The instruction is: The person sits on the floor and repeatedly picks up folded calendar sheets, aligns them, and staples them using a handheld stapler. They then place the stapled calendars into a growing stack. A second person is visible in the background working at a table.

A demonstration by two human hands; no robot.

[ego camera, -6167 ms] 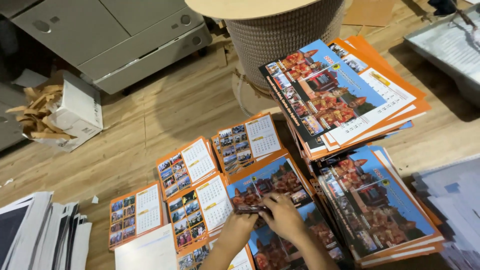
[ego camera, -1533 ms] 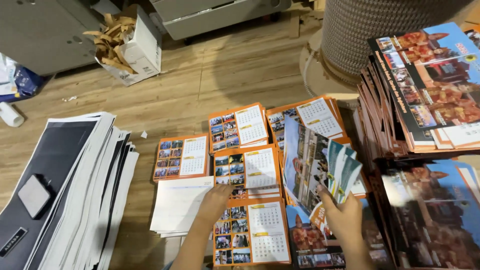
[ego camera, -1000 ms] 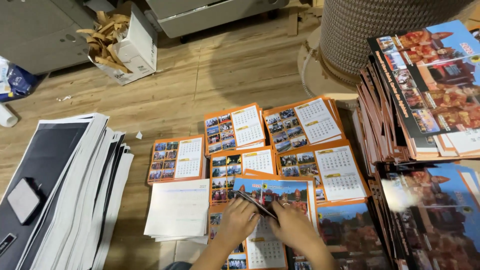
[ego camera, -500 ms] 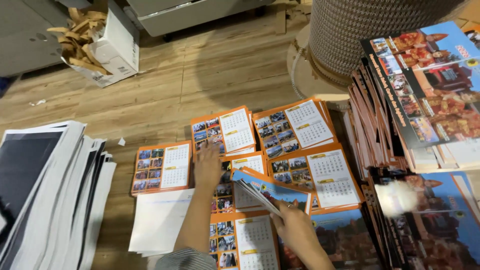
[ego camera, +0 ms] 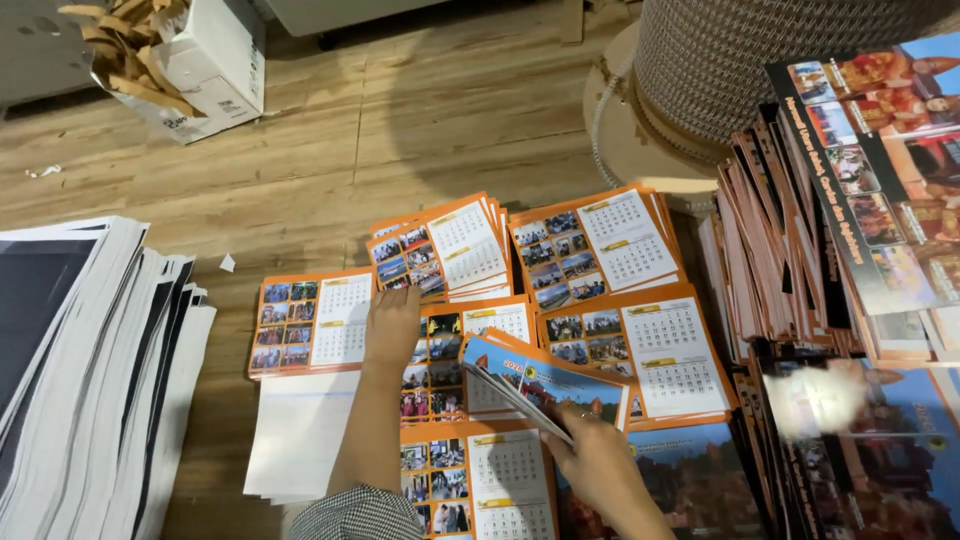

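Many orange calendar sheets (ego camera: 620, 245) across wooden floor (ego camera: 420, 130)

At the bottom centre of the frame, your left arm wears a sleeve (ego camera: 357, 514) in a fine black-and-white check, ending near the elbow. Your left hand (ego camera: 393, 325) and right hand (ego camera: 592, 455) are bare, with no gloves, rings or watch visible.
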